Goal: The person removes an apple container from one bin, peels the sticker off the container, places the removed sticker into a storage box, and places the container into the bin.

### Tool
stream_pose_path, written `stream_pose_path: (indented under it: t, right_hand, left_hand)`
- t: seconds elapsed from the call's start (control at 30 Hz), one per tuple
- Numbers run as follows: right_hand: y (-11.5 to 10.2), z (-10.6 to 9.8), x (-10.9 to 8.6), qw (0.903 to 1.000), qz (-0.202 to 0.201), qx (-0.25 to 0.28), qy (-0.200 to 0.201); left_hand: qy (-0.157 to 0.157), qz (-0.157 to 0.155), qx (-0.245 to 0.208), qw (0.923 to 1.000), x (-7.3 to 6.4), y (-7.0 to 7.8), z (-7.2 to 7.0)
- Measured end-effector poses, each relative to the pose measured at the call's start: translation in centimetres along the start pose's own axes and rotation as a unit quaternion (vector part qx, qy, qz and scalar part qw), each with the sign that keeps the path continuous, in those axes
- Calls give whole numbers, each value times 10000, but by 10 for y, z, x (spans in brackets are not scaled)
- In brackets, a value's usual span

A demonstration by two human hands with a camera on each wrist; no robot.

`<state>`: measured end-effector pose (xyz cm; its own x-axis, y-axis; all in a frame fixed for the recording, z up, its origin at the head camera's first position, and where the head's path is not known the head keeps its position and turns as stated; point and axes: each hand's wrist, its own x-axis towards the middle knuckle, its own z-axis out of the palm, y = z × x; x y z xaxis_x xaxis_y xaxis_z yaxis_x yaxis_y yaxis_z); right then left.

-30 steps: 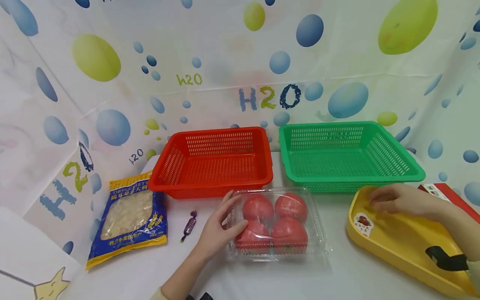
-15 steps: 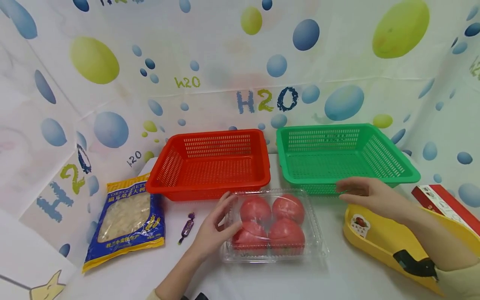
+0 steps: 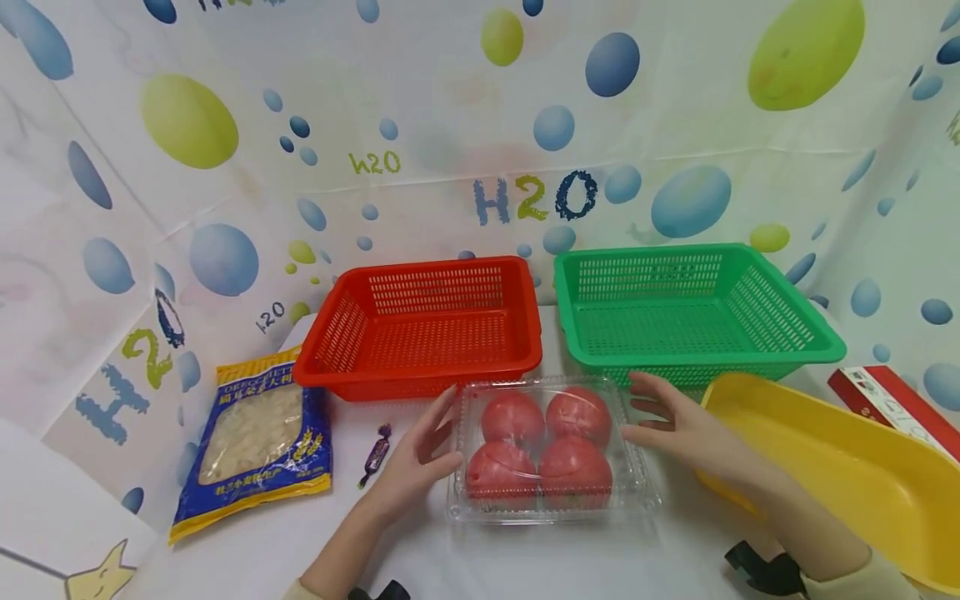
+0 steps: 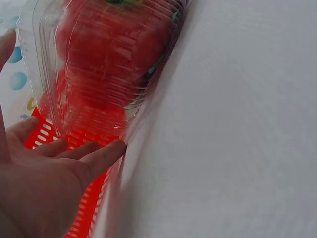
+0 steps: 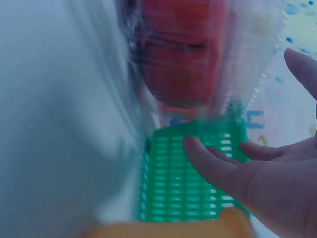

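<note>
A clear plastic clamshell box (image 3: 551, 515) with several red tomatoes (image 3: 576, 467) inside lies on the white table in the head view. My left hand (image 3: 412, 462) is at its left side, fingers extended and thumb apart, fingertips right by the box edge. On the opposite side my right hand (image 3: 682, 429) has its fingers spread close to the box's right edge. In the left wrist view the fingers (image 4: 101, 158) point at the end of the box (image 4: 109, 64). The right wrist view shows the right hand (image 5: 267, 168) apart from the blurred box, its fingers loosely extended.
A red basket (image 3: 420, 385) and a green basket (image 3: 697, 360) stand behind the box. To the right are a yellow tray (image 3: 825, 433) and a red-and-white box (image 3: 892, 404). A blue-and-yellow pasta bag (image 3: 255, 442) and a purple-wrapped candy (image 3: 375, 456) lie left.
My right hand has come out of the yellow tray and moved left to the right side of the clamshell. The left hand has eased slightly back from the lid to the box's left edge.
</note>
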<state>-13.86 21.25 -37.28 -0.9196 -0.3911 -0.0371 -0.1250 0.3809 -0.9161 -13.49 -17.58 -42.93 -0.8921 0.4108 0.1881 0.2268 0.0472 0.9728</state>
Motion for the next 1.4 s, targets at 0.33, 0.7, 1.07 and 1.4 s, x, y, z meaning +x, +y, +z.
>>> stream_pose_path:
  t: [0.33, 0.7, 1.07, 1.4]
  right_hand:
    - [13, 21, 6, 9985, 466, -196, 222]
    - [22, 29, 4, 9970, 651, 401, -110]
    - [19, 22, -4, 9821, 997, 1331, -881]
    - [9, 16, -13, 9641, 1174, 1991, -1304]
  left_hand:
    - [-890, 225, -695, 9934, 1, -15, -15]
    - [-1522, -32, -1255, 9803, 3, -17, -19]
    - [-1382, 43, -1021, 9851, 1, -18, -14]
    - [-1124, 295, -620, 9913, -3, -6, -10]
